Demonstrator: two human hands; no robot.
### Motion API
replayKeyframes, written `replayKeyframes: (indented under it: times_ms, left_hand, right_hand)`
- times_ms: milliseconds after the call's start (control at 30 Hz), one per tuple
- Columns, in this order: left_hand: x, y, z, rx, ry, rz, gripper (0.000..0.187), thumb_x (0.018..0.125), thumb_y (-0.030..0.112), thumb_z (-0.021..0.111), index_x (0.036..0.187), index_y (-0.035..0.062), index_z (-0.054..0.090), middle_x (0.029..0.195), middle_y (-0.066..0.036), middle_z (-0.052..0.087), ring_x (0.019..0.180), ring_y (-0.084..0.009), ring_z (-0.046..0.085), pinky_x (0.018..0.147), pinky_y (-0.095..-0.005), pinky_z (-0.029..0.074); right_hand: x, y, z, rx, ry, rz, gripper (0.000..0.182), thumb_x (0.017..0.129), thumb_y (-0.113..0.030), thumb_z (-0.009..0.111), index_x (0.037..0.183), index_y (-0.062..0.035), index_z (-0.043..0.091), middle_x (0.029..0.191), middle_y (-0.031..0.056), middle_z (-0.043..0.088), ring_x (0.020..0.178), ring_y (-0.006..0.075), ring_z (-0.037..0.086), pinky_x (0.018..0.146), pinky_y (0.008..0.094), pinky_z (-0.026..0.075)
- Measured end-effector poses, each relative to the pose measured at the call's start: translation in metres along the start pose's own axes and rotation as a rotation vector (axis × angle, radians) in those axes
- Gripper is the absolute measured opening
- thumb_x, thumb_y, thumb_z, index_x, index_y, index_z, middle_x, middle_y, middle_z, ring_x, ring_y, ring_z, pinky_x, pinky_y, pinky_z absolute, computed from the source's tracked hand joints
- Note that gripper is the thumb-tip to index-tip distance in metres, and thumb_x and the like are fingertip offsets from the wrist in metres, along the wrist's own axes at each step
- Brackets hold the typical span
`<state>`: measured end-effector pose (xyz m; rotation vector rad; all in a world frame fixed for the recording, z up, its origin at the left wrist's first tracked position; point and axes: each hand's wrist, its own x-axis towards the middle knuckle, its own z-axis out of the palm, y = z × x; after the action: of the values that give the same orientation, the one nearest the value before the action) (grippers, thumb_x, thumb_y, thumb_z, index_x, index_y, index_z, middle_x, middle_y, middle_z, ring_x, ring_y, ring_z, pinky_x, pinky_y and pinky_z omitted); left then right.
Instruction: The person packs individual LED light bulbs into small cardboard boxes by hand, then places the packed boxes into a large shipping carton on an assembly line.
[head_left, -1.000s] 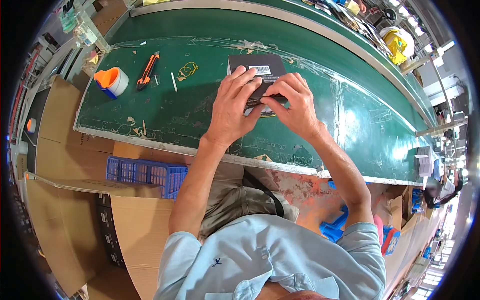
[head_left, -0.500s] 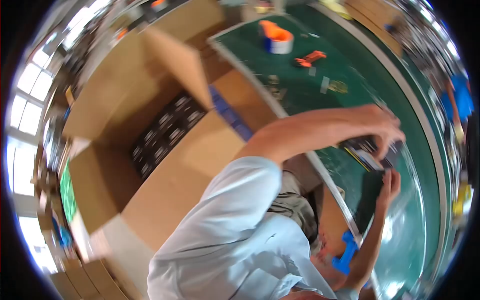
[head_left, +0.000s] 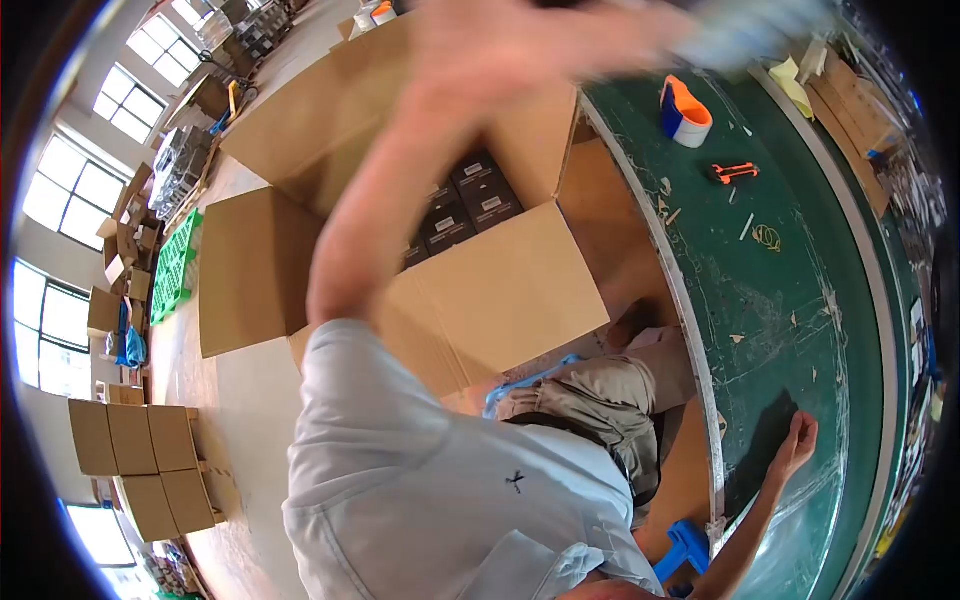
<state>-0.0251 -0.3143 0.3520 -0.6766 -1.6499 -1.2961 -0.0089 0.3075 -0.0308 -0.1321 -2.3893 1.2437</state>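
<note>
Green bench on the right, open carton at the centre, long bright hall beyond

A green workbench (head_left: 765,320) curves down the right of the frame, its top scuffed, with clear tape strips and torn brown scraps. Near its upper end stand an orange, white and blue holder (head_left: 687,122) and, just below, an orange-and-black cutter (head_left: 735,173); a white stick (head_left: 747,227) lies beside a looped yellow band (head_left: 767,238).

The person's right hand (head_left: 795,447) is over the bench at lower right, above its shadow, fingers bent and drawn together — whether they pinch anything cannot be told.

At upper centre the left hand (head_left: 465,45) is a blur above a big open carton (head_left: 520,300); its finger state and any load cannot be made out. Another blurred arm (head_left: 600,45), light blue at the sleeve end, overlaps it from the upper right. The dark boxes (head_left: 480,188) with pale labels sit side by side inside the carton, near the centre of the frame.

On the left, a pale floor (head_left: 255,410) runs past stacked brown cartons (head_left: 150,455) and a green plastic panel (head_left: 174,265) to tall windows (head_left: 62,375) — daylight fills them.
</note>
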Motion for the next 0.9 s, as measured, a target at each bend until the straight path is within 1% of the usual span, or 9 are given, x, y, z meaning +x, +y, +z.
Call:
replayKeyframes:
  times_ms: [33, 67, 133, 200, 333, 533, 633, 767, 900]
  left_hand:
    - [0.01, -0.052, -0.051, 0.074, -0.208, 0.394, 0.119, 0.071, 0.035, 0.096, 0.157, 0.0018, 0.022, 0.141, -0.031, 0.05, 0.129, -0.0397, 0.062, 0.101, -0.0554, 0.063]
    - [0.012, -0.08, -0.101, 0.326, -0.104, 0.387, 0.119, 0.07, 0.039, 0.096, 0.157, 0.0032, 0.023, 0.142, -0.03, 0.05, 0.131, -0.0399, 0.061, 0.101, -0.0554, 0.062]
    - [-0.022, -0.078, -0.15, 0.601, -0.137, 0.305, 0.112, 0.075, 0.039, 0.094, 0.157, 0.0056, 0.026, 0.146, -0.025, 0.048, 0.14, -0.0401, 0.053, 0.101, -0.0636, 0.058]
    - [-0.057, -0.089, -0.169, 0.749, -0.039, -0.108, 0.083, 0.063, 0.039, 0.099, 0.131, 0.0113, 0.061, 0.134, -0.009, 0.06, 0.122, -0.0267, 0.057, 0.107, -0.0408, 0.049]
    - [-0.123, -0.148, -0.208, 1.076, -0.347, -0.283, 0.082, 0.056, 0.034, 0.095, 0.128, 0.015, 0.059, 0.133, -0.012, 0.058, 0.132, -0.0363, 0.051, 0.114, -0.0516, 0.036]
    - [-0.188, -0.169, -0.252, 1.064, -0.583, -0.679, 0.104, 0.057, 0.026, 0.093, 0.151, 0.0193, 0.049, 0.144, -0.015, 0.054, 0.141, -0.0385, 0.047, 0.119, -0.0539, 0.035]
    - [-0.212, -0.157, -0.278, 1.077, -0.917, -1.005, 0.121, 0.06, 0.021, 0.091, 0.167, 0.0324, 0.035, 0.153, -0.02, 0.043, 0.146, -0.0406, 0.041, 0.122, -0.0558, 0.034]
    - [-0.272, -0.147, -0.327, 1.107, -1.024, -1.136, 0.12, 0.057, 0.024, 0.095, 0.163, 0.0385, 0.04, 0.144, -0.021, 0.046, 0.141, -0.0422, 0.043, 0.115, -0.0539, 0.04]
    - [-0.3, -0.115, -0.35, 1.063, -1.019, -1.29, 0.118, 0.056, 0.028, 0.098, 0.16, 0.0361, 0.042, 0.15, -0.023, 0.043, 0.144, -0.0436, 0.041, 0.117, -0.0589, 0.039]
  right_hand:
    - [0.0, 0.0, 0.0, -0.03, -0.001, -0.011, 0.021, 0.106, -0.021, 0.071, 0.1, -0.0008, 0.069, 0.092, 0.0005, 0.065, 0.087, 0.0103, 0.058, 0.081, 0.0272, 0.048]
    - [0.001, 0.0, 0.001, -0.06, -0.002, -0.024, 0.021, 0.106, -0.021, 0.071, 0.1, -0.0009, 0.069, 0.091, 0.0009, 0.065, 0.086, 0.0106, 0.057, 0.081, 0.0274, 0.048]
    - [0.001, 0.0, 0.002, -0.079, -0.014, -0.026, 0.021, 0.106, -0.021, 0.071, 0.1, -0.001, 0.069, 0.091, 0.0013, 0.065, 0.086, 0.011, 0.057, 0.08, 0.0279, 0.048]
    - [0.003, 0.002, 0.0, -0.107, -0.034, -0.035, 0.021, 0.106, -0.021, 0.071, 0.1, -0.0011, 0.069, 0.09, 0.0016, 0.065, 0.085, 0.0113, 0.057, 0.079, 0.0284, 0.048]
    - [0.005, 0.009, -0.004, -0.216, -0.043, -0.021, 0.021, 0.106, -0.021, 0.071, 0.102, -0.0012, 0.07, 0.09, 0.002, 0.065, 0.085, 0.0128, 0.057, 0.078, 0.0297, 0.049]
    - [0.01, 0.031, -0.011, -0.276, -0.113, -0.062, 0.023, 0.107, -0.025, 0.071, 0.109, -0.002, 0.072, 0.098, 0.0066, 0.069, 0.089, 0.0168, 0.062, 0.084, 0.0327, 0.053]
    - [0.018, 0.042, -0.019, -0.369, -0.102, -0.065, 0.026, 0.107, -0.028, 0.071, 0.11, -0.0023, 0.073, 0.101, 0.009, 0.072, 0.089, 0.0196, 0.066, 0.083, 0.0345, 0.056]
    - [0.021, 0.05, -0.024, -0.454, -0.134, -0.108, 0.027, 0.108, -0.029, 0.069, 0.112, -0.0028, 0.074, 0.103, 0.0109, 0.074, 0.09, 0.0221, 0.069, 0.082, 0.0359, 0.058]
    - [0.027, 0.049, -0.018, -0.49, -0.136, -0.078, 0.027, 0.109, -0.029, 0.067, 0.113, -0.0028, 0.074, 0.103, 0.0115, 0.075, 0.09, 0.0222, 0.07, 0.082, 0.0358, 0.058]
